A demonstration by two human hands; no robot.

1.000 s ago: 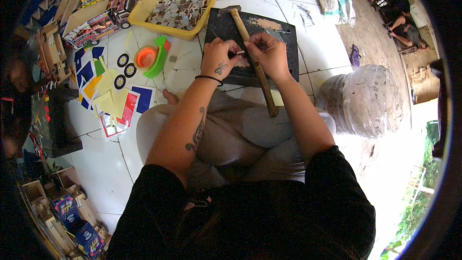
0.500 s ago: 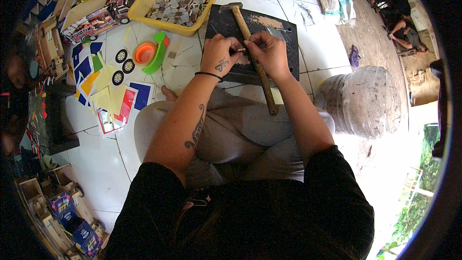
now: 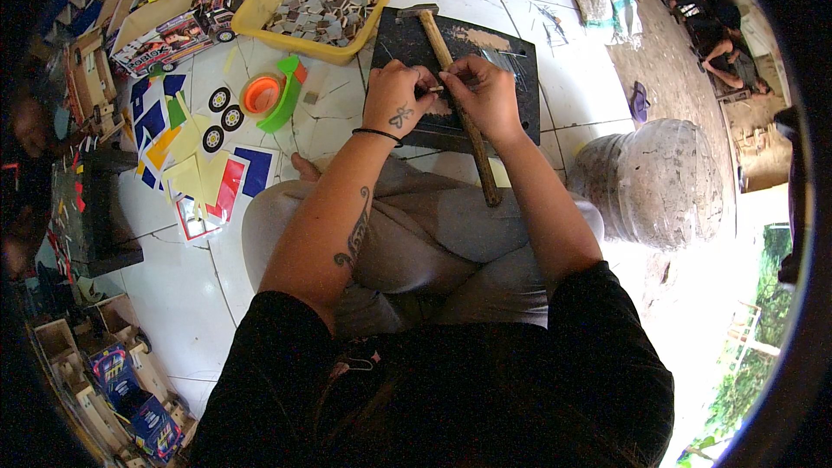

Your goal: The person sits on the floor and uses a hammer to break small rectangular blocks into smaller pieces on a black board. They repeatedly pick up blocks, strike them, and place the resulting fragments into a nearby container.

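Observation:
Both hands are close together over a low black board [image 3: 525,91] in front of my folded legs. My left hand [image 3: 397,97] is closed, pinching a small light-coloured piece [image 3: 436,89] that sticks out past its fingertips. My right hand [image 3: 487,94] is closed too, thumb and finger pressed together beside that piece; what they grip is too small to make out. A hammer [image 3: 474,143] with a wooden handle lies across the board, its head at the far edge and its handle end over my lap. The handle passes under my right fingers.
Beyond the board stands a yellow basin [image 3: 247,24] of small square pieces. To the left lie a green tape dispenser [image 3: 284,104], black toy wheels [image 3: 232,118], coloured sticker sheets [image 3: 184,175] and wooden toy trucks [image 3: 165,43]. A large dusty rounded container [image 3: 654,182] is at right.

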